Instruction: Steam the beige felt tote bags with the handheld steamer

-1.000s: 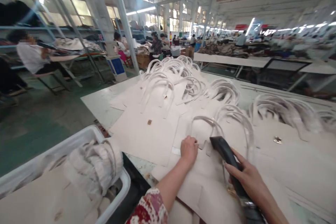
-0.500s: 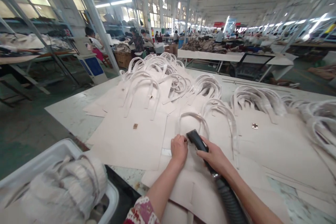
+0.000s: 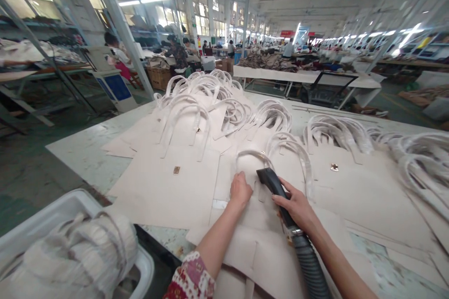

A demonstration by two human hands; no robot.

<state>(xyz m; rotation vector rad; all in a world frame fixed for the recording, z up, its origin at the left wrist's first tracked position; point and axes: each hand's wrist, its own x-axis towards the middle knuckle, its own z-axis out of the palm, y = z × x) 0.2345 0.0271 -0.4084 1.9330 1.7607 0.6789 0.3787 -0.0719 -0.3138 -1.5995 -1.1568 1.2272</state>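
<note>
My right hand is wrapped round a black hose nozzle, whose ribbed hose runs down toward me. The nozzle's flat mouth points up and left, just above a cream bag panel. Close to its left, my left hand is closed with curled fingers at the lower left end of a plastic-wrapped handle. What those fingertips pinch is hidden. A cream bag panel with a small metal clasp lies to the left.
Cream panels with wrapped handles are piled over the table. At the lower left, a white tub holds pale, wrapped straps. Beyond the table stand a black chair and a long white table; people work farther back.
My right hand has drawn the nozzle slightly right, widening the gap to my left hand. My left hand stays closed near the handle end. The whole view has shifted a little.
</note>
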